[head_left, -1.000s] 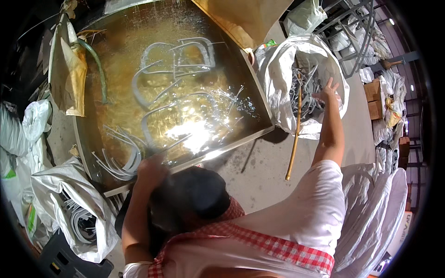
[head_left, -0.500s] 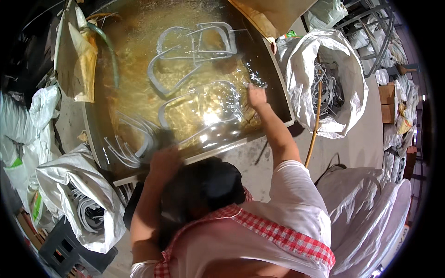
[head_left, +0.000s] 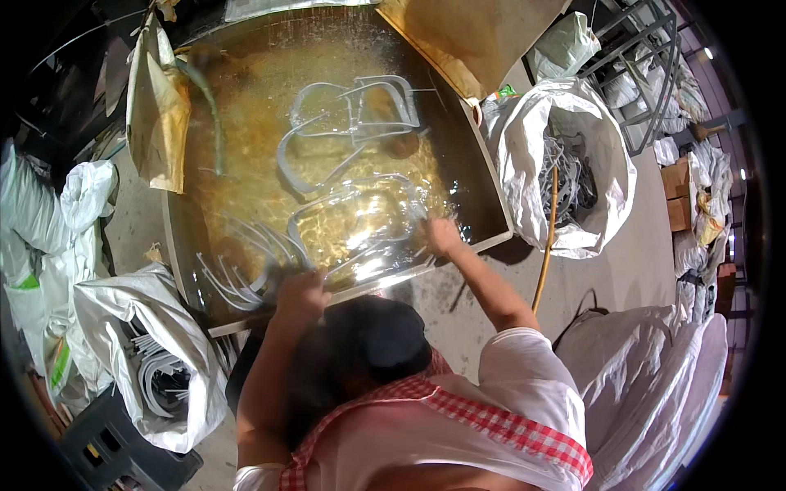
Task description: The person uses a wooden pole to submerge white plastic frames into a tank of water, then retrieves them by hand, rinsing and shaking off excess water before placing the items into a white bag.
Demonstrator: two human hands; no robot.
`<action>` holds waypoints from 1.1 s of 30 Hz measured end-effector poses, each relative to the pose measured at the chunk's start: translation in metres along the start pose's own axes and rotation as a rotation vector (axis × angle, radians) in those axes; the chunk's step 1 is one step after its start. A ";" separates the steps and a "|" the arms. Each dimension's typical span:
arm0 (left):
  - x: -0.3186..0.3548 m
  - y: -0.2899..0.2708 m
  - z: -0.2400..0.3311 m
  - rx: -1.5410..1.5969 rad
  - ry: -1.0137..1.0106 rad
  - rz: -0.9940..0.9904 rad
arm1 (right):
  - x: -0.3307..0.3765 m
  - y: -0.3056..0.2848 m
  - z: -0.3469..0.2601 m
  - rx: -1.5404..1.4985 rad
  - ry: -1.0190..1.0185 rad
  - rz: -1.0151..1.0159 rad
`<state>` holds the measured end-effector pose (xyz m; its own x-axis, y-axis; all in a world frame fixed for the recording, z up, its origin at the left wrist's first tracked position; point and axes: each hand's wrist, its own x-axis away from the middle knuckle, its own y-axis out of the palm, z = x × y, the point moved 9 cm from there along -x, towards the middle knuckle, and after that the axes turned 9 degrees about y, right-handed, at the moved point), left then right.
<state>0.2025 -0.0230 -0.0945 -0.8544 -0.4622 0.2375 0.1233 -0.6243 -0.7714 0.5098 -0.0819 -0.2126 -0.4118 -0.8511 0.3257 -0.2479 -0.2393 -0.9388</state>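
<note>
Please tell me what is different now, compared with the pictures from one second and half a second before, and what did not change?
The right hand left the white sack on the right, crossed to the tank and now lies in the water at its near right edge, among the white curved pieces. Whether it grips one is unclear. The left hand stayed at the near rim. The tank, sacks and yellow stick did not move.

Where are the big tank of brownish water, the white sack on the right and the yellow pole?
Tank of brownish water (head_left: 491, 242): head view, on its near right rim.
White sack (head_left: 524, 155): head view, on its left wall.
Yellow pole (head_left: 544, 262): head view, mid-shaft.
</note>
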 end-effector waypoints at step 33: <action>0.043 -0.041 -0.010 0.061 -0.118 0.153 | 0.033 0.075 -0.188 0.327 -0.620 -0.403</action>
<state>0.1561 -0.0111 -0.0587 -0.7585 -0.6230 0.1912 0.2804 -0.5769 -0.7672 0.3129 -0.0398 -0.2516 0.2394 -0.7515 0.6148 0.0345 -0.6262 -0.7789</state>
